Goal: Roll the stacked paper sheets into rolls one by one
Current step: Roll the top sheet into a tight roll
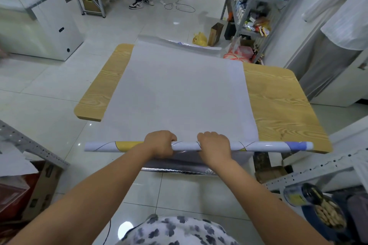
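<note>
The roll (pixel 199 146) lies along the table's (pixel 278 105) near edge. Left hand (pixel 161 143) and right hand (pixel 214 145) grip its middle, side by side

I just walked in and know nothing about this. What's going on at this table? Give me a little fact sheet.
Activity: rolling up paper by hand
Roll: thin tube lying across the table's near edge
Left hand: curled round the roll near its middle
Right hand: curled round the roll, beside the left hand
Flat sheets: white, spread out beyond the roll
Table: wooden top, showing on both sides of the sheets
</note>
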